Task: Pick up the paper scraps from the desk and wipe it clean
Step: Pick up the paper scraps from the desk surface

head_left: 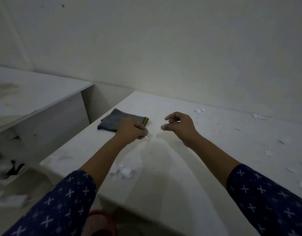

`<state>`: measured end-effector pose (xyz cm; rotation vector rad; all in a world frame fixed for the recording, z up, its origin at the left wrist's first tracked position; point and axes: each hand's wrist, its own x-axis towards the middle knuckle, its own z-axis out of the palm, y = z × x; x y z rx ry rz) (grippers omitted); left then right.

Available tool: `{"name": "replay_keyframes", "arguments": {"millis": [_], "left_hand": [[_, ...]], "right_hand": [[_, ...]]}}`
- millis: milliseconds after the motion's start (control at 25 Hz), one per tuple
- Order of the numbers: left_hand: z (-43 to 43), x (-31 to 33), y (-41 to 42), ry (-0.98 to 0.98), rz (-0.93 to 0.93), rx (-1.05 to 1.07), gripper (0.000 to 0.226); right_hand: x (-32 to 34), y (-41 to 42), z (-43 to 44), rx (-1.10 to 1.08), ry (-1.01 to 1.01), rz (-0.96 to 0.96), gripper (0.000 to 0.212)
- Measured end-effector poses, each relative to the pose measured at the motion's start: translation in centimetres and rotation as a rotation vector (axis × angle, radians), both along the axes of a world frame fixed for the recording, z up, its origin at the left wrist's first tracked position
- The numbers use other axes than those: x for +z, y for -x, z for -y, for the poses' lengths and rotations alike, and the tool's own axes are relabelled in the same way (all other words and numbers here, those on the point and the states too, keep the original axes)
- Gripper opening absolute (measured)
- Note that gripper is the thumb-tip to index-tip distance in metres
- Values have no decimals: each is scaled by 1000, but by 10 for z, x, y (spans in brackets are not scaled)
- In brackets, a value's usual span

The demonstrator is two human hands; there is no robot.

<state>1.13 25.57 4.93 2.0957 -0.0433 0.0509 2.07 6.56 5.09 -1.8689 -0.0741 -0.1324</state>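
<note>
Left hand [131, 130] pinches scrap [149, 135] beside gray cloth [112, 120]; more scraps [124, 172] litter desk [164, 184].

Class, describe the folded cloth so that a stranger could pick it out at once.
Start at the white desk against the wall and go to its far left corner. There a folded cloth lies flat, partly behind the left hand. It is the only dark grey thing there, with a yellow-green edge stripe; the paper scraps are small and white.

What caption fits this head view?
Left hand pinches a paper scrap by the grey cloth; right hand hovers open above the desk.
</note>
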Motion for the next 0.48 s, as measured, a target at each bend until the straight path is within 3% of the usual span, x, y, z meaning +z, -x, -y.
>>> {"name": "replay_keyframes", "arguments": {"millis": [240,480], "left_hand": [[-54,0,62,-16,-90,72,16],[-81,-9,84,-172,-119,85,15]], "right_hand": [[-15,74,-56,274,14,-29,24],[-36,102,-85,408,98,22,20]]}}
